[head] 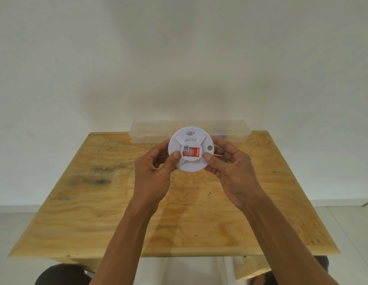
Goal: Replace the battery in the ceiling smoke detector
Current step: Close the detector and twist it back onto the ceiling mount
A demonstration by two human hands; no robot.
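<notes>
A round white smoke detector [191, 138] is held up above the wooden table [96, 212], its front facing me. It has raised ribs, slot vents near the top, a small round button at the right and a red label with a QR code in the middle. My left hand [156, 171] grips its left edge, thumb resting beside the label. My right hand [230, 167] grips the right edge, thumb on the lower right rib. No battery is visible.
A clear plastic storage box [150, 130] lies along the table's far edge against the white wall, partly hidden behind the detector. The tabletop has dark stains at the left. Pale tiled floor surrounds the table.
</notes>
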